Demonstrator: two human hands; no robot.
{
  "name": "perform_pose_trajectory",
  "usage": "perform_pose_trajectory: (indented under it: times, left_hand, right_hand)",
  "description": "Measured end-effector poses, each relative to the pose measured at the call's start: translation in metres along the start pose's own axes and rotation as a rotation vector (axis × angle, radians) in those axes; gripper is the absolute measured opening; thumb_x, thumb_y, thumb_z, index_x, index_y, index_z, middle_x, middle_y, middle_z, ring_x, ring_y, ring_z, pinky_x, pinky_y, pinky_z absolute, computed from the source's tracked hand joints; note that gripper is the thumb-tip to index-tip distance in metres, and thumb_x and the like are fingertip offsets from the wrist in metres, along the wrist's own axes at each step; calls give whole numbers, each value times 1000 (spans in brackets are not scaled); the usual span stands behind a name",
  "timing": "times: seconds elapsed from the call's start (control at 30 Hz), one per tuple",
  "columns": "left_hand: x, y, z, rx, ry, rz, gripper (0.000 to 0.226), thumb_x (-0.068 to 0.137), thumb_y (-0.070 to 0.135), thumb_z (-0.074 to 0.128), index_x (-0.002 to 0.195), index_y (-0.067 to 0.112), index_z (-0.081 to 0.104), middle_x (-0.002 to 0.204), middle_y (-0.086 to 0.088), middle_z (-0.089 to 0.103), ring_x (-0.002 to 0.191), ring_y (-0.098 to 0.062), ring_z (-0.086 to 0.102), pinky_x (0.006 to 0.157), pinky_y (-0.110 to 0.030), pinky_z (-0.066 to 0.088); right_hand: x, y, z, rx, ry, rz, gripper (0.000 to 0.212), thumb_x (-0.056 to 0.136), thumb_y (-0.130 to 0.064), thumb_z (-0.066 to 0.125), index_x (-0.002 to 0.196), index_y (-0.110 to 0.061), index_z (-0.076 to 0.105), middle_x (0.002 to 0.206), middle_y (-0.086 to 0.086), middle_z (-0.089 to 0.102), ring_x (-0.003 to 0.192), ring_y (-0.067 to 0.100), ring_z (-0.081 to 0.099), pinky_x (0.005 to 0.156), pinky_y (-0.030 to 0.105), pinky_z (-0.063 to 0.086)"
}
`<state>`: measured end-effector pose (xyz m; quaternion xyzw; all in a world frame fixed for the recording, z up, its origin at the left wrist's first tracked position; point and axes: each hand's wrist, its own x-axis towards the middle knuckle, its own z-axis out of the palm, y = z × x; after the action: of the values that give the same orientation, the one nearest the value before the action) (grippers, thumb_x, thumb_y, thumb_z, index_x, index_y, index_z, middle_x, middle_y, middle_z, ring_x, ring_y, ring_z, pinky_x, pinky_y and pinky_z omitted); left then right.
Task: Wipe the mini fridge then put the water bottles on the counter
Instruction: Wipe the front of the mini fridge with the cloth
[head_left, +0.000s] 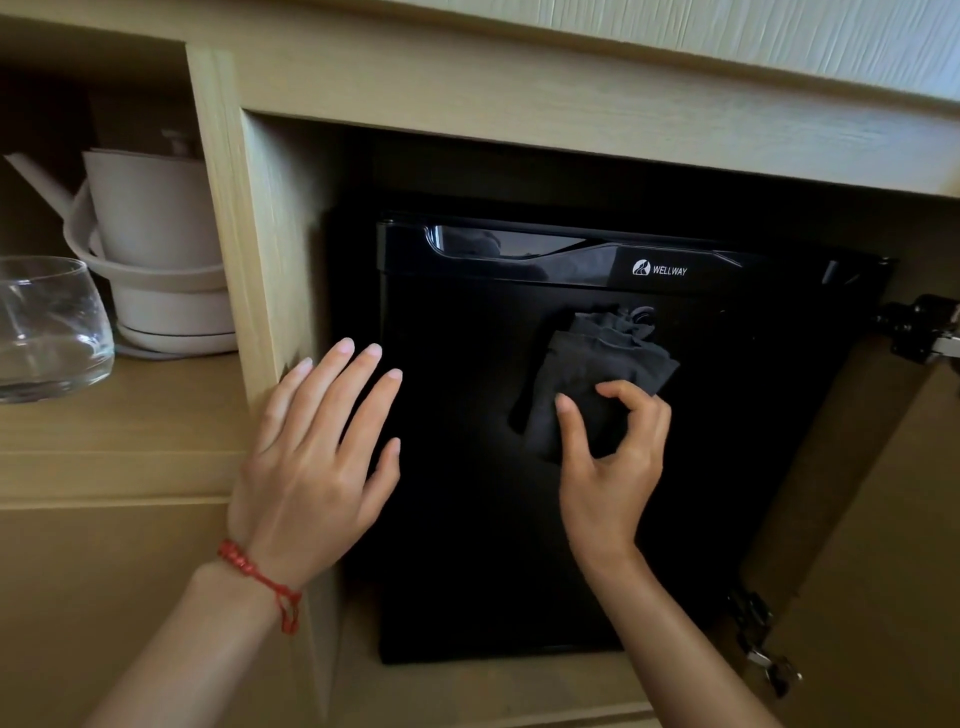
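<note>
Head view: a person's right hand (610, 457) pinches a dark cloth (592, 384) against the closed door of a black mini fridge (467, 519) set in a wooden cabinet (249, 218), while the left hand (317, 457), fingers spread and empty, hovers by the door's left edge. A white kettle (156, 234) and a clear glass (47, 327) stand on the shelf to the left.

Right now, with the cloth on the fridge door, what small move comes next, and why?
Probably sweep the cloth across the closed fridge door. The right hand pinches it just below the lock, mid-door, the left hand rests open by the edge, and no bottles show yet.
</note>
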<state>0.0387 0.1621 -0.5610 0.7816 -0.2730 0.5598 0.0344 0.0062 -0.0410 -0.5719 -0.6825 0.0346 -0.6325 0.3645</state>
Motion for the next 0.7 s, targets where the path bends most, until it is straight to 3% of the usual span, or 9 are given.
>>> perform_pose_trajectory:
  times: [0.2, 0.47, 0.7]
  left_hand:
    - [0, 0, 1, 17, -4, 0, 41, 89, 23, 48, 125, 4, 54, 132, -17, 53, 128, -28, 40, 109, -42, 26]
    - [-1, -1, 2, 17, -8, -1, 42, 89, 24, 48, 126, 5, 53, 133, -15, 52, 129, -27, 40, 110, -42, 26]
    - [-1, 0, 1, 15, -5, -2, 41, 89, 25, 48, 125, 5, 54, 133, -15, 53, 128, -27, 42, 109, -43, 28]
  right_hand:
    - [11, -17, 21, 2, -58, -90, 55, 81, -14, 68, 125, -24, 37, 107, 7, 40, 102, -24, 34, 84, -5, 31]
    - [-13, -4, 13, -59, -103, -111, 50, 81, -20, 65, 126, -11, 46, 103, 5, 42, 96, -5, 40, 90, -1, 32]
    - [-15, 1, 12, -57, -201, -162, 52, 80, -19, 66, 126, -15, 41, 106, 11, 45, 99, 2, 44, 92, 2, 35]
